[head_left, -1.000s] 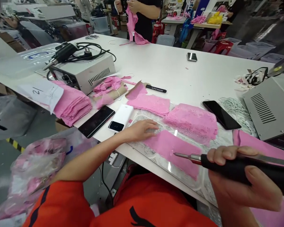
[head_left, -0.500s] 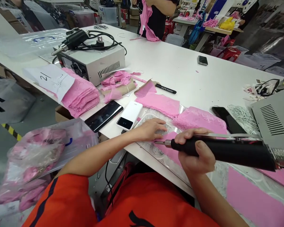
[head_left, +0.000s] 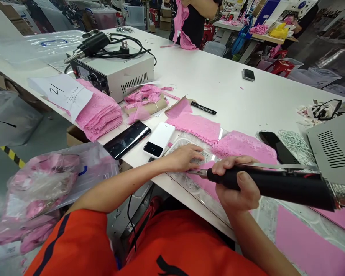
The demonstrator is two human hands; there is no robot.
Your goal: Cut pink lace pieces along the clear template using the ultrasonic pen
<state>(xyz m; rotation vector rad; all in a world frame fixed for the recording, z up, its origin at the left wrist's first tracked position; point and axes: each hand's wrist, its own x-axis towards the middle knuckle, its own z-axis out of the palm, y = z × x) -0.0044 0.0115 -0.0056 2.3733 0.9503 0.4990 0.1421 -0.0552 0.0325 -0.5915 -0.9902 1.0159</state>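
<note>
gripping the black tool in our right hand, we hold its thin metal tip just beside the fingers of our left hand. the pink fabric piece lies between our two hands on the clear plastic panel, partly beneath the tool, its left end by our left fingertips. our left hand rests palm down, fingers bent and slightly apart; we cannot tell whether they pinch anything. the fabric looks flat, smooth and plain, though much of it is hidden. the tool is long and dark, with a knurled metal collar at its rear. compared with a second ago, our right hand and the tip are nearer our left fingers, and another pink piece at lower right shows more fully.
</note>
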